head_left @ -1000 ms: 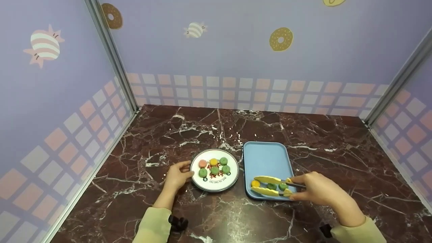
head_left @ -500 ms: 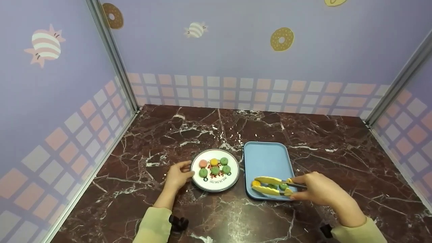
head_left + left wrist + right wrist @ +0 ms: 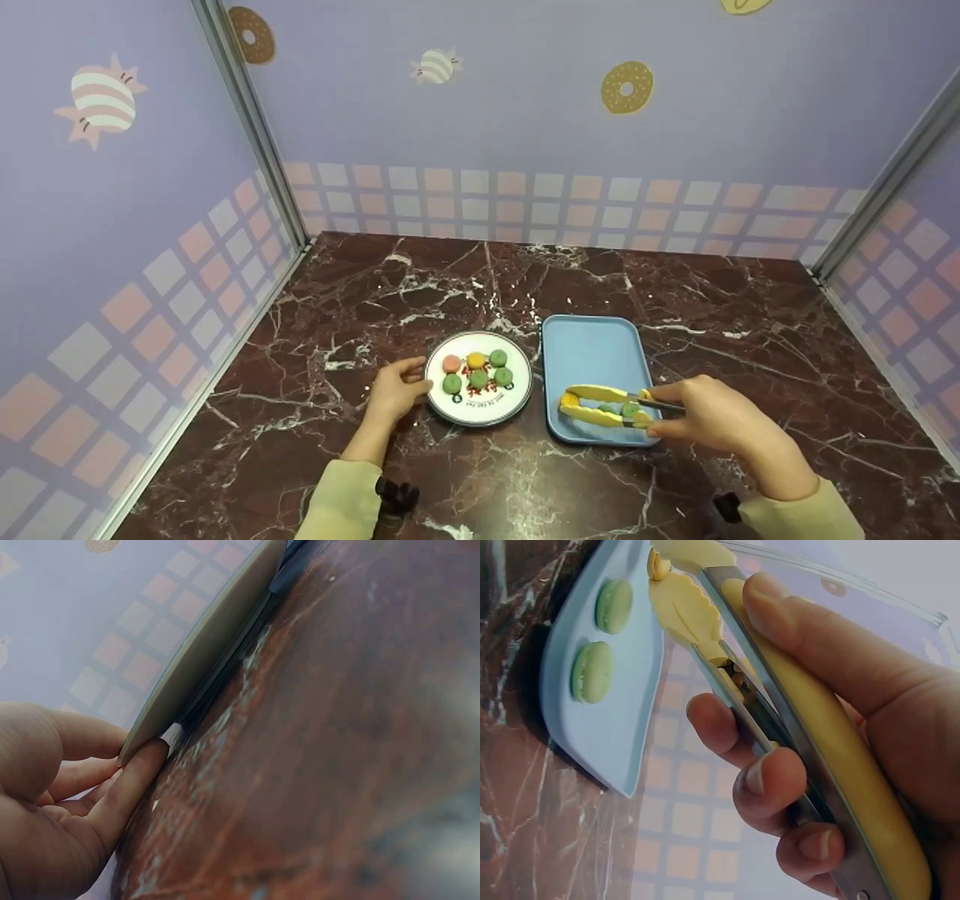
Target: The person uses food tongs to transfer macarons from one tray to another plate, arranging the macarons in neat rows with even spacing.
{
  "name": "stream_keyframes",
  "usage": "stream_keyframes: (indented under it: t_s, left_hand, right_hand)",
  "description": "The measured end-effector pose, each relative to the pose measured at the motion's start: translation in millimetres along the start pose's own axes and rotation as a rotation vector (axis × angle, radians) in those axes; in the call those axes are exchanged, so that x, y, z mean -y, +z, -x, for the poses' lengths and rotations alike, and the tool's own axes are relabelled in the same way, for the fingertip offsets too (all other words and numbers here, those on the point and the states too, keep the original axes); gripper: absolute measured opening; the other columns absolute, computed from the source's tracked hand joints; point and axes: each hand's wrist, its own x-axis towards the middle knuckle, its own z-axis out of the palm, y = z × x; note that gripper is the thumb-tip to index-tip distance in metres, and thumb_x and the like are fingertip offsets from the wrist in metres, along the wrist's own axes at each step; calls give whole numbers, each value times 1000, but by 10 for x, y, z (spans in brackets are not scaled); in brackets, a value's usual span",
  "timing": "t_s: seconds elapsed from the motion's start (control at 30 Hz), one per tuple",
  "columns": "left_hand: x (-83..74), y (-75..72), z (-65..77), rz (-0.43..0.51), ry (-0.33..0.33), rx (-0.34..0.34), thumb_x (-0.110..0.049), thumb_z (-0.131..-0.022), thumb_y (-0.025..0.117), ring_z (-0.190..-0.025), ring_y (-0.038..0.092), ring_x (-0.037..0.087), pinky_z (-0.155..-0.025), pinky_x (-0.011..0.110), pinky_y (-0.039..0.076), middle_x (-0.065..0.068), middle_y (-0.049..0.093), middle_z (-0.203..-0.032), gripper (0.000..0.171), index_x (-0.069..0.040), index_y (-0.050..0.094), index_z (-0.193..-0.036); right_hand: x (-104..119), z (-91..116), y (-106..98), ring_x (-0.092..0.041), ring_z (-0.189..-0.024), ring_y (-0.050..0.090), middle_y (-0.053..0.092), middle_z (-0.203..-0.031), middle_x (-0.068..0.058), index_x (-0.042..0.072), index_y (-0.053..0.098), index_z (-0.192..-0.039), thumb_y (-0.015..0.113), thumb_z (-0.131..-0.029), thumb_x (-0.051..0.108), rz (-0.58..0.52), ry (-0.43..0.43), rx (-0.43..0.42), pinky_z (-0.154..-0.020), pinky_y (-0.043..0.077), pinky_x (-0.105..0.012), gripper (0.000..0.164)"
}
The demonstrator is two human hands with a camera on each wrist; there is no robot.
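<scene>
My left hand [image 3: 394, 390] pinches the left rim of a round white plate [image 3: 474, 342], thumb on one side and fingertips on the other in the left wrist view. Pink, yellow and green macarons [image 3: 478, 379] are spread over this plate. In my right hand [image 3: 712, 416] are yellow-tipped metal tongs [image 3: 600, 391], gripped by the handles. Their tips hold a yellow macaron [image 3: 570, 400] over the near left part of a blue tray [image 3: 592, 352]. Two green macarons [image 3: 592, 672] stay on the tray, partly behind the tongs in the head view.
The dark red marble table [image 3: 360, 300] carries the plate and tray side by side. Small white crumbs lie behind them. Purple walls [image 3: 517, 112] with printed sweets close off the back and both sides.
The tongs have narrowed around the yellow macaron and shifted slightly away from me, with the right hand following. My left hand and the plate stay put.
</scene>
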Motion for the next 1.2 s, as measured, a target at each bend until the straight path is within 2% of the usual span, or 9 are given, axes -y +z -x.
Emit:
stream_keyframes:
  t_s: [0.23,0.4,0.57,0.67,0.77,0.83,0.9,1.0,1.2]
  left_hand:
    - [-13,7,6,1,-5,-6,8,-85,70,-114,69,42,-77,36,69,33,66,-125,49,12,61,-133]
    - [-14,3,11,-3,0,-7,7,-86,70,-113,69,40,-76,36,69,33,66,-125,49,12,61,-133]
    - [-3,1,1,1,7,-1,8,-86,70,-113,69,42,-76,36,69,34,66,-124,49,13,61,-133]
    - [3,2,-3,6,4,-1,8,-86,70,-114,69,42,-77,35,69,34,66,-125,49,12,61,-133]
    - [6,2,-5,8,3,0,7,-86,70,-115,68,42,-78,35,68,33,66,-125,49,12,61,-134]
    - [7,5,-7,9,4,0,7,-86,70,-115,68,42,-78,36,68,33,66,-126,49,11,61,-134]
    - [7,6,-6,4,10,-1,7,-86,70,-115,69,42,-78,36,69,34,66,-125,49,12,61,-133]
    - [7,7,-7,1,12,-7,7,-85,70,-114,69,42,-77,35,68,34,66,-125,49,12,61,-133]
    - [6,-4,-3,-16,23,-8,6,-84,71,-114,69,42,-78,35,68,33,67,-124,49,12,62,-132]
  right_hand:
    - [72,-66,-40,-30,-94,77,79,-111,-11,7,76,-121,84,-82,41,11,-43,-20,-79,65,-48,53]
    - [128,-137,-51,-30,-96,77,78,-115,-11,8,75,-124,84,-82,42,13,-53,-25,-81,65,-49,55]
    - [195,-231,-47,-29,-97,76,78,-117,-9,8,73,-129,82,-84,46,-6,-41,7,-82,65,-49,59]
    - [250,-295,-27,-16,-83,75,81,-98,2,12,74,-128,82,-84,43,-15,-66,12,-75,64,-42,54]
    - [313,-364,6,0,-65,65,75,-75,16,18,75,-124,81,-85,43,-34,-97,13,-63,58,-30,47]
    - [360,-416,34,5,-56,58,71,-69,19,20,76,-123,82,-85,42,-51,-116,19,-56,52,-23,44]
    - [408,-470,63,6,-52,54,72,-70,18,20,76,-122,82,-85,41,-56,-137,22,-52,49,-20,43]
    - [481,-552,112,5,-50,54,76,-75,11,16,76,-123,83,-85,37,-44,-176,25,-53,51,-20,45]
    - [617,-709,210,-7,-67,65,80,-95,-2,16,77,-120,83,-85,37,-9,-237,10,-61,55,-27,41]
